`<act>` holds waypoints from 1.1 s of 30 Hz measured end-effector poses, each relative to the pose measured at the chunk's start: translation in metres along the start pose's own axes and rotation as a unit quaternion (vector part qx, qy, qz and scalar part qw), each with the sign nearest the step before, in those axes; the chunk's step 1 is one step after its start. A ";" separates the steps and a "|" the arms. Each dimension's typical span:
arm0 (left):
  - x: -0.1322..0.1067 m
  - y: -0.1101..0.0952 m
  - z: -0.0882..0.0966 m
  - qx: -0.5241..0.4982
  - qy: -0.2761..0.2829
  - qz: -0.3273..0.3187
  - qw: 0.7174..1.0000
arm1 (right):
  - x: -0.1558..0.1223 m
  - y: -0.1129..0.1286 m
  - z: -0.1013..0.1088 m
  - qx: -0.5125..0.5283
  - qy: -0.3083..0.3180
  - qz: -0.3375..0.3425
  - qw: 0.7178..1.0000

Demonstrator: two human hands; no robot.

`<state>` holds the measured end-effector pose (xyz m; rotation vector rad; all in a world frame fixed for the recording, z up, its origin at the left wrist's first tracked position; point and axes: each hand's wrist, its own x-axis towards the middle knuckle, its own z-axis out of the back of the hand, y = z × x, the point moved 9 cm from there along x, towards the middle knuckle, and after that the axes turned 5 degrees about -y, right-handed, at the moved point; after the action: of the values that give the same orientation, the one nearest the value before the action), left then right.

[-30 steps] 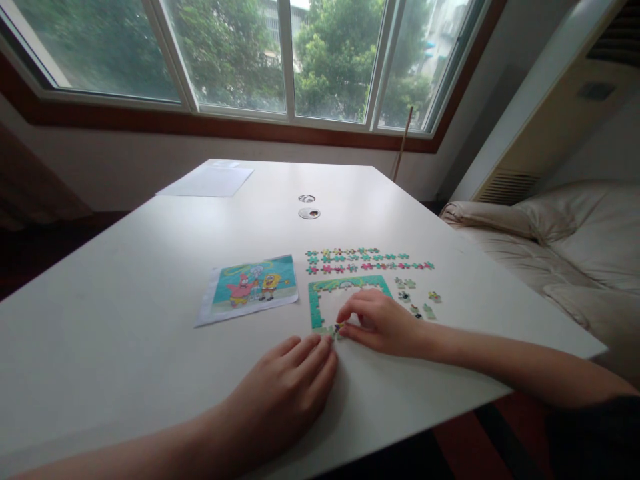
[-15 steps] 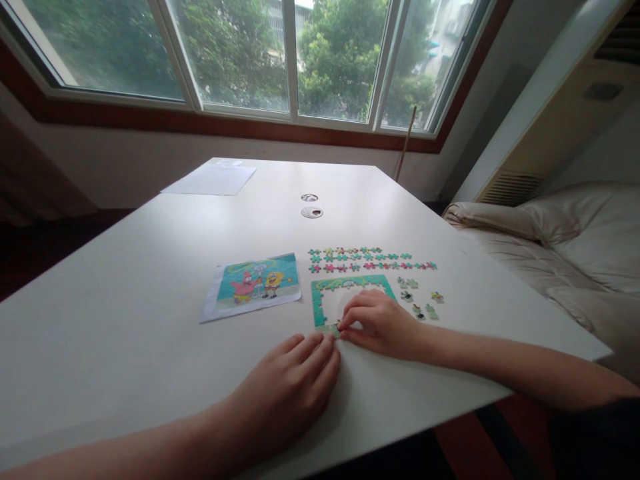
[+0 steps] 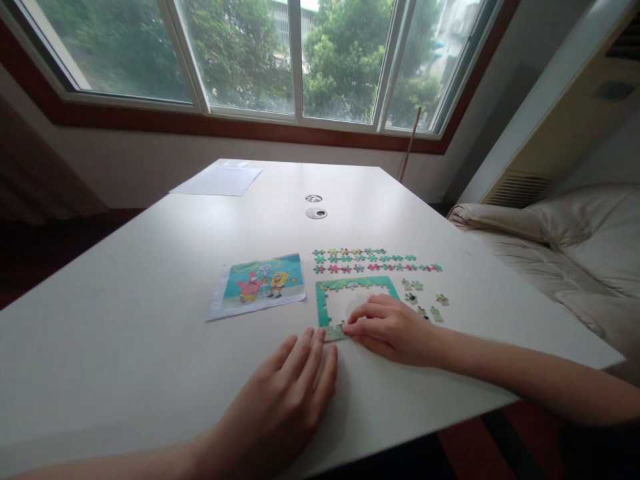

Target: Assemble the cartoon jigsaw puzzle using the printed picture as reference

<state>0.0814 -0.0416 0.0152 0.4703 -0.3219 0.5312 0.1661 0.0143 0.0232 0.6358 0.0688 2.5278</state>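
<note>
1. Left hand loosely spread, fingertips at near-left corner of puzzle border
2. Right hand curled over its near edge (pinching or pressing, cannot tell)
3. Border lies on white table; uneven pressure might pop joins apart

Place: a room that looks like a home's living room, though an office lounge can't be ruled out
Sofa: pale, padded, leather-like, creased, along the right side
Window: wide, several panes, white frames set in brown trim, trees outside
Curtain: hanging folds, or so it looks, at far left
Tall unit: beige, slatted grilles, probably an air conditioner, near the sofa
Table: white, with a cartoon jigsaw on it
</note>
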 end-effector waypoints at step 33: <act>-0.012 0.039 -0.017 0.042 0.185 0.139 0.972 | 0.004 0.002 0.006 -0.010 0.004 0.007 1.000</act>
<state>0.0531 -0.0086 0.0096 0.4005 -0.0051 0.8934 0.1646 0.0148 0.0305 0.6196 0.0429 2.5411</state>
